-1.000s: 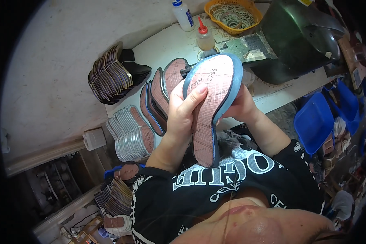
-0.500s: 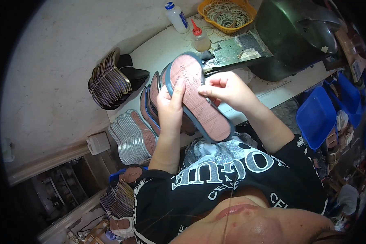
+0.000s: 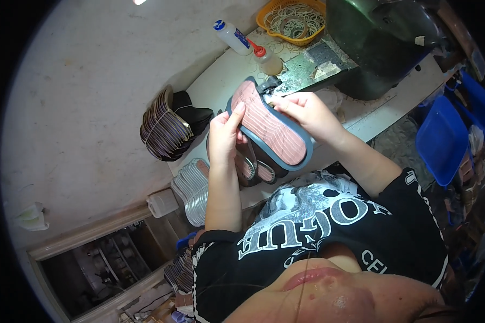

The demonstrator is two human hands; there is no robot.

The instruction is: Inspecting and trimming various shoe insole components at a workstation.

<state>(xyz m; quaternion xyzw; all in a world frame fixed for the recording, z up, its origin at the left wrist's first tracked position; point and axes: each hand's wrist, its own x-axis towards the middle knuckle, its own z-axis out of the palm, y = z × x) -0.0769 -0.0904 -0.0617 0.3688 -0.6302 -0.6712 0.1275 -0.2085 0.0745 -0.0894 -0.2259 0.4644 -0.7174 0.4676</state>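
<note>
A shoe insole (image 3: 275, 134) with a pinkish-brown board face and a dark grey-blue rim is held up over the bench edge, tilted. My left hand (image 3: 225, 134) grips its left edge, thumb on the pink face and fingers curled underneath. On the opposite edge, near the far end, my right hand (image 3: 306, 112) pinches the rim between thumb and fingers. More insoles (image 3: 256, 169) with pinkish faces lie below the held one, partly hidden by it and by my left arm.
Bundled dark soles (image 3: 167, 129) and silver-edged insoles (image 3: 191, 188) stand left. Behind are a white bottle (image 3: 233, 39), a red-tipped bottle (image 3: 267, 60), a yellow basket (image 3: 292, 40) of rubber bands and a dark green machine (image 3: 380, 51). Blue trays (image 3: 442, 142) are at right.
The insole has tilted, so its far end looks narrower. My right hand has shifted along the edge toward that end. The whole view has shifted slightly; both hands keep their hold.
</note>
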